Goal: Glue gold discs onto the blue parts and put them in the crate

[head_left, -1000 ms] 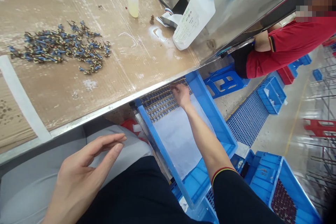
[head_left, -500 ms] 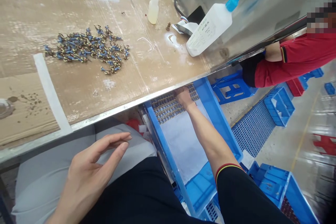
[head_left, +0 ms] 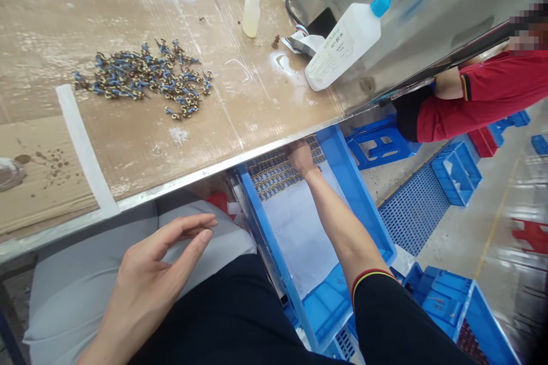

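Note:
My left hand [head_left: 158,274] hovers over my lap, fingers stretched out and the thumb apart from them, with nothing in it. Below the table edge, my right hand [head_left: 301,157] reaches into a blue tray [head_left: 363,194]. Its fingers point away under the edge and are hidden, so what they hold does not show. Around that hand, small blue-and-brown figurines [head_left: 278,182] stand in rows on a white sheet [head_left: 299,234] lining the tray. A loose pile of similar small figurines [head_left: 141,75] lies on the tabletop.
On the table [head_left: 240,114] stand a small dropper bottle [head_left: 252,11] and a large white glue bottle [head_left: 342,48], tilted, with a blue nozzle. One brown piece [head_left: 275,41] lies between them. A person in a red shirt [head_left: 492,94] sits at right, near blue crates [head_left: 456,174].
The view has shifted very slightly. Both hands keep nearly the same places, and the figurines on the table have not moved.

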`<state>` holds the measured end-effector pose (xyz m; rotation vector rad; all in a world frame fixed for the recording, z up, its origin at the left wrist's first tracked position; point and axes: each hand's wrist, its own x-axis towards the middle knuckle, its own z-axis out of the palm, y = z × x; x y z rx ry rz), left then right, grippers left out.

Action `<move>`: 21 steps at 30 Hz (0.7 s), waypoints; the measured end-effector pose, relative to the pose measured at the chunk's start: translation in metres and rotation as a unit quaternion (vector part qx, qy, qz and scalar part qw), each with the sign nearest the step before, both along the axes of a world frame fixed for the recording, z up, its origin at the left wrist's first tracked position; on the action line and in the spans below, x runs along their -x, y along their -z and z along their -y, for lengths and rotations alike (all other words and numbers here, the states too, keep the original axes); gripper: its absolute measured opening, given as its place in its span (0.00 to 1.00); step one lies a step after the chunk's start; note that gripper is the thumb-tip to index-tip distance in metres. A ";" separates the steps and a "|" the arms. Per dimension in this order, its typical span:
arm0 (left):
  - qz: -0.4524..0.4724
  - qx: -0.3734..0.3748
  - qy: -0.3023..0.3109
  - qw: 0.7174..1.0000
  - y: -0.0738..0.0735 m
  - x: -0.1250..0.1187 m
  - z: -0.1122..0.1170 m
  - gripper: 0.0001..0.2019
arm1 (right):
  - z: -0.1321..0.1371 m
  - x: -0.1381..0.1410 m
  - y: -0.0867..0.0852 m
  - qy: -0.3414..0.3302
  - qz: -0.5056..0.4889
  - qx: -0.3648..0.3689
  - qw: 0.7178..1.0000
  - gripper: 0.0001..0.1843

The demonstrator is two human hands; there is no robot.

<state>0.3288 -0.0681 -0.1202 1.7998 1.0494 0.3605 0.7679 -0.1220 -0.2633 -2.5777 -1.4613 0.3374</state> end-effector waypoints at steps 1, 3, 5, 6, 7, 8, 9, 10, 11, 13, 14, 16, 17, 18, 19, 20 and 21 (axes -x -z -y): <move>-0.006 0.016 -0.001 1.000 -0.002 -0.001 0.001 0.16 | 0.002 0.003 -0.004 0.012 -0.007 -0.018 1.000 0.20; -0.016 0.050 0.001 0.999 -0.006 -0.003 0.003 0.16 | 0.011 0.015 -0.016 0.030 -0.026 -0.063 0.997 0.15; -0.010 0.082 0.005 0.997 -0.010 -0.007 0.005 0.15 | 0.027 0.038 -0.033 0.034 -0.050 -0.114 0.992 0.12; 0.002 0.095 0.007 0.995 -0.011 -0.009 0.007 0.15 | 0.037 0.054 -0.043 0.034 -0.063 -0.141 0.987 0.11; 0.016 0.113 0.013 0.993 -0.012 -0.013 0.008 0.14 | 0.047 0.073 -0.055 0.033 -0.076 -0.168 0.982 0.11; 0.029 0.134 0.019 0.990 -0.014 -0.016 0.010 0.13 | 0.058 0.095 -0.067 0.033 -0.088 -0.196 0.976 0.10; 0.045 0.158 0.025 0.986 -0.015 -0.020 0.011 0.13 | 0.068 0.119 -0.081 0.031 -0.102 -0.222 0.969 0.09; 0.062 0.185 0.029 0.980 -0.016 -0.024 0.013 0.12 | 0.077 0.143 -0.095 0.029 -0.116 -0.247 0.962 0.08; 0.084 0.215 0.029 0.973 -0.018 -0.027 0.015 0.11 | 0.084 0.167 -0.109 0.025 -0.135 -0.278 0.951 0.07; 0.138 0.281 0.014 0.949 -0.020 -0.033 0.019 0.10 | 0.092 0.209 -0.134 0.008 -0.175 -0.346 0.922 0.07; 0.167 0.313 -0.001 0.935 -0.021 -0.034 0.021 0.11 | 0.093 0.225 -0.145 -0.002 -0.186 -0.373 0.909 0.10; 0.217 0.360 -0.036 0.907 -0.023 -0.035 0.024 0.14 | 0.089 0.249 -0.159 -0.024 -0.187 -0.411 0.892 0.16; 0.236 0.373 -0.055 0.896 -0.024 -0.034 0.026 0.14 | 0.085 0.256 -0.163 -0.035 -0.181 -0.423 0.887 0.18; 0.251 0.380 -0.073 0.887 -0.025 -0.032 0.026 0.13 | 0.081 0.262 -0.166 -0.043 -0.174 -0.432 0.884 0.19; 0.264 0.381 -0.091 0.881 -0.026 -0.030 0.027 0.12 | 0.076 0.266 -0.167 -0.051 -0.166 -0.439 0.882 0.20; 0.276 0.382 -0.107 0.876 -0.027 -0.028 0.027 0.10 | 0.071 0.269 -0.168 -0.057 -0.157 -0.445 0.880 0.21; 0.284 0.382 -0.121 0.871 -0.028 -0.026 0.027 0.09 | 0.067 0.271 -0.169 -0.063 -0.149 -0.449 0.879 0.21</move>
